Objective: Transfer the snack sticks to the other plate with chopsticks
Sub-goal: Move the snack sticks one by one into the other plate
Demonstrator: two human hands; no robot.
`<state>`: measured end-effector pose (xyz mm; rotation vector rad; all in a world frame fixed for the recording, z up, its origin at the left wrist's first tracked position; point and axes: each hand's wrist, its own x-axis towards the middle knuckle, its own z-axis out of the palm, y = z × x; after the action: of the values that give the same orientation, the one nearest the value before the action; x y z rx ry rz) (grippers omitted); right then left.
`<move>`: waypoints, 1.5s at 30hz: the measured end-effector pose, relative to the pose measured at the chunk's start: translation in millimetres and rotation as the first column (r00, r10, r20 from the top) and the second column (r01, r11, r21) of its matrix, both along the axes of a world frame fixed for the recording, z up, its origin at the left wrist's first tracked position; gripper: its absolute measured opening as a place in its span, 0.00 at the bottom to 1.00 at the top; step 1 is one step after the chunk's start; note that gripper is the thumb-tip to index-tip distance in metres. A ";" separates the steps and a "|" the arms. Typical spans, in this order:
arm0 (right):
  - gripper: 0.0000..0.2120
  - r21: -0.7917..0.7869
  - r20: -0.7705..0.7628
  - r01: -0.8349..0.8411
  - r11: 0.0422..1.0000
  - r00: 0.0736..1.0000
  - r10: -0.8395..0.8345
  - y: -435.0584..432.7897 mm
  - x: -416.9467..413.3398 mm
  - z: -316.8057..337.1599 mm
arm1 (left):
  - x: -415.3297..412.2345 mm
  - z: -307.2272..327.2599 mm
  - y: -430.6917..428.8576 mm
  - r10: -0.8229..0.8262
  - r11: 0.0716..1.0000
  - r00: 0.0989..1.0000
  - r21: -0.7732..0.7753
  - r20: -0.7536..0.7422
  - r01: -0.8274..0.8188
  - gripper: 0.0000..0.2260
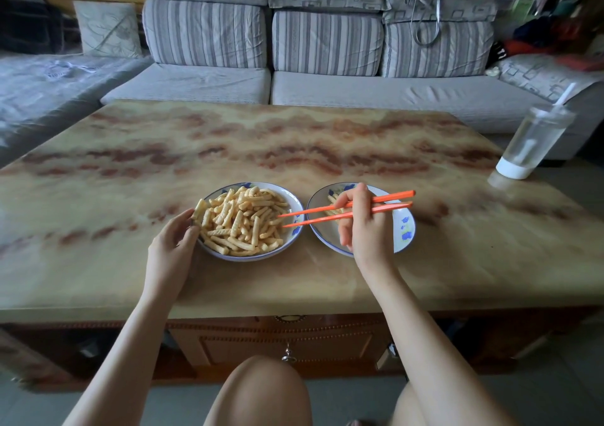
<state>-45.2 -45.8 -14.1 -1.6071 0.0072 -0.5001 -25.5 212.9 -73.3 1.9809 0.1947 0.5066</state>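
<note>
Here the right hand [366,229] pinches orange chopsticks [346,211] (tips apart, empty).

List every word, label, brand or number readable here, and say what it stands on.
None can be read.
Plates: blue painted marks are decoration, not lettering.
Tumbler: no label visible.
Cover at far left: faint printed marks, too blurred to read.

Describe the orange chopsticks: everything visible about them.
The orange chopsticks are a matched pair of slim, smooth sticks, plastic by the look. The right hand holds them near mid-length over the right plate. They lie almost level, thick ends pointing right, tips slightly apart over the right edge of the snack sticks on the left plate. Nothing is pinched between the tips.
</note>
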 end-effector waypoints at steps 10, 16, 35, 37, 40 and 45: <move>0.22 0.158 0.076 0.105 0.982 0.990 -0.118 -12.4 -2.4 5.8 | 2.1 -0.8 0.8 -0.010 1.000 1.000 0.018 0.009 0.010 0.16; 0.20 0.205 0.123 0.276 0.939 0.945 -0.304 -42.1 0.7 9.1 | 1.2 -0.7 0.3 -0.003 1.000 1.000 0.016 0.007 0.003 0.16; 0.18 0.207 0.111 0.297 0.932 0.939 -0.324 -53.3 -3.7 11.5 | 2.7 -3.4 2.9 -0.006 1.000 1.000 0.017 0.005 0.006 0.16; 0.19 0.227 0.085 0.211 0.951 0.968 -0.235 -44.0 -6.4 13.0 | 2.9 -4.0 3.5 -0.007 1.000 1.000 0.016 0.005 0.007 0.16; 0.21 0.186 0.047 0.082 0.979 0.995 -0.092 -26.2 -6.9 9.5 | 2.9 -3.7 2.7 -0.006 1.000 1.000 0.014 0.007 0.006 0.16; 0.22 0.051 0.023 -0.038 0.998 0.999 0.037 -8.7 -9.1 3.9 | 3.0 -4.2 3.3 -0.013 1.000 1.000 0.012 0.006 0.013 0.16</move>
<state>-54.3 -54.5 -10.1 -1.5487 -0.0263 -0.4843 -22.5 216.2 -77.4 1.9910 0.1753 0.5068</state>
